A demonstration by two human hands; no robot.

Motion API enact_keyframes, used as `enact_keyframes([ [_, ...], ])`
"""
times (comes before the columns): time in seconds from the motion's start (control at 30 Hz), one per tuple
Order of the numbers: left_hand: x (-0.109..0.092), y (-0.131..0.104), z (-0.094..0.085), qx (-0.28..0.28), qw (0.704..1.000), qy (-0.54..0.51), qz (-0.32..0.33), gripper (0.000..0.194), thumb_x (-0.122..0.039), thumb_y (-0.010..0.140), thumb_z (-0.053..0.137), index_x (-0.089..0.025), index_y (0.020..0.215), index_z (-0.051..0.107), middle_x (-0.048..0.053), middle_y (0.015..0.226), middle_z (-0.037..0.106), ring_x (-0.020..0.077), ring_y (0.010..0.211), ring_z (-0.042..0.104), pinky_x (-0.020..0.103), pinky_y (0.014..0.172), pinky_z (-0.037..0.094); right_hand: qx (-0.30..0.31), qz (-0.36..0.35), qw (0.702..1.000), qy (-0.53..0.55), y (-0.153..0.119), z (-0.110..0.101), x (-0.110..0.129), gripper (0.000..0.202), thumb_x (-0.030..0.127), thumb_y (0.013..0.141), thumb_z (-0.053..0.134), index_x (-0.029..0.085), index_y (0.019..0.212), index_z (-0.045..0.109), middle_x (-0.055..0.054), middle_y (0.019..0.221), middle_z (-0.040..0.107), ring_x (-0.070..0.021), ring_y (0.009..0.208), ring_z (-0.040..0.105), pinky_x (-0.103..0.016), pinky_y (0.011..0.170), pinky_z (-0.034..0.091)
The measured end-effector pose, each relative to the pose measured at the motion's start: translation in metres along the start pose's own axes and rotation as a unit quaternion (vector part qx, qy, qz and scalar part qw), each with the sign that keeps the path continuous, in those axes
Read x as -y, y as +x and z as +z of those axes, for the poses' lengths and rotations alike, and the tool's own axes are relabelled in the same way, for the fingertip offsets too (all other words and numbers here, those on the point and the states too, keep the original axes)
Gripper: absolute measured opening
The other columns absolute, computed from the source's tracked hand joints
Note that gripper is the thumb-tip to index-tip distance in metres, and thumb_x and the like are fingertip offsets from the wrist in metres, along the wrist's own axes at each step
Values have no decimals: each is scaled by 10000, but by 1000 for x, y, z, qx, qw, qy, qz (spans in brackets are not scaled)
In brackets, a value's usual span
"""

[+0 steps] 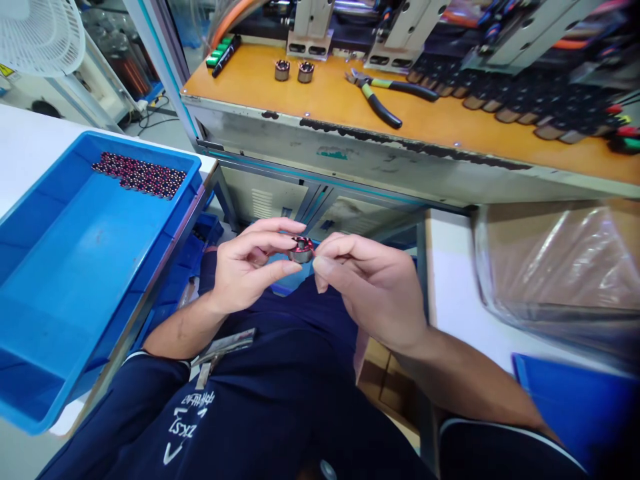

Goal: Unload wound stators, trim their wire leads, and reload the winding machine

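Held in front of my body is a small motor stator point(301, 251), a grey metal ring with dark slots and reddish copper windings on top. My left hand point(255, 260) grips it from the left, thumb below and fingers along its far side. At its right edge my right hand point(373, 283) is closed in a pinch, thumb against forefinger, on what looks like a thin reddish wire end of the stator. The pinching fingertips mostly hide that wire. Two similar stators point(282, 71) point(305, 72) stand on the orange bench top point(330, 100) beyond my hands.
Diagonal cutters point(375, 90) with black and yellow handles lie on the bench, near marker pens point(224, 53) and rows of dark stators point(520, 107). On the left, a blue bin point(80, 247) holds packed stators point(143, 175). Plastic-covered cardboard point(560, 260) lies on the right.
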State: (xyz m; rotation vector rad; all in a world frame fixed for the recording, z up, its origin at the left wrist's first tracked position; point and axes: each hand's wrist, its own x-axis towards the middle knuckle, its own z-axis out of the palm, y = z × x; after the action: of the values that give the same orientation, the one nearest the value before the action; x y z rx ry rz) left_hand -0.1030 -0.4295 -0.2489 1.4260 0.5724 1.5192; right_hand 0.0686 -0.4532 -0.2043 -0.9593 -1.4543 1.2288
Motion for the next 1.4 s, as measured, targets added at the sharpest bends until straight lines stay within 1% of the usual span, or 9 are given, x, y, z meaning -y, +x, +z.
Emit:
enact_keyframes([
  [0.3,5,-4,-5,20,998,-58,-30,356,-93,703,810,-301,985,750,30,1112,755,225,1114,690,398,964,573,63,141,969,192,4,3,-16,317,359,772,782,135,951,645,-3,717,636,-101,556,586,-232,514,526],
  [0.4,10,-1,-4,18,992,-102,-78,213,-214,749,798,-308,935,758,25,1106,762,229,1115,691,421,964,567,81,74,977,181,4,6,-23,270,349,826,727,139,984,665,-8,704,636,-107,560,591,-241,512,534],
  [0.5,19,0,-4,-55,980,-115,-153,139,-365,848,696,-282,943,755,44,1103,761,209,1064,707,394,926,569,-24,-130,991,12,6,4,-28,216,248,822,719,169,1012,654,-27,789,670,-125,612,629,-258,538,555],
  [0.6,19,-5,-5,-137,982,55,-115,222,-303,826,722,-235,1037,739,73,1103,747,170,963,701,306,853,553,-143,-378,860,-312,13,-6,-32,265,135,756,742,197,996,651,-38,798,697,-161,681,667,-282,599,577],
  [0.7,1,-13,0,-74,975,210,-5,392,-223,735,801,-219,1118,718,70,1030,746,147,810,651,280,772,535,-154,-509,706,-468,18,-18,-37,237,133,763,730,223,963,639,-23,752,704,-172,657,678,-288,592,593],
  [0.8,-18,-12,8,-2,969,245,38,476,-235,691,835,-209,1149,707,53,919,753,131,692,613,251,660,527,-114,-554,670,-481,17,-23,-42,158,193,817,689,218,961,629,-37,771,708,-189,679,686,-309,591,608],
  [0.9,-27,-6,10,36,966,254,33,387,-234,728,807,-187,1103,721,56,867,752,129,675,630,240,634,531,-99,-539,694,-467,11,-19,-43,176,187,813,689,214,977,631,-45,791,709,-195,703,684,-314,604,609],
  [1.1,-25,-5,0,72,957,278,45,401,-179,767,768,-197,1162,701,90,1058,760,182,910,704,296,835,571,-54,-395,872,-283,-2,-3,-26,323,192,777,741,164,1081,636,-83,845,679,-198,769,660,-319,628,565],
  [1.4,-25,-7,2,54,992,46,-103,312,-131,739,784,-195,1041,747,103,1125,741,175,920,732,238,767,615,-70,-254,955,-134,-6,5,-14,140,43,811,681,182,824,689,-8,736,635,-115,646,582,-251,582,464],
])
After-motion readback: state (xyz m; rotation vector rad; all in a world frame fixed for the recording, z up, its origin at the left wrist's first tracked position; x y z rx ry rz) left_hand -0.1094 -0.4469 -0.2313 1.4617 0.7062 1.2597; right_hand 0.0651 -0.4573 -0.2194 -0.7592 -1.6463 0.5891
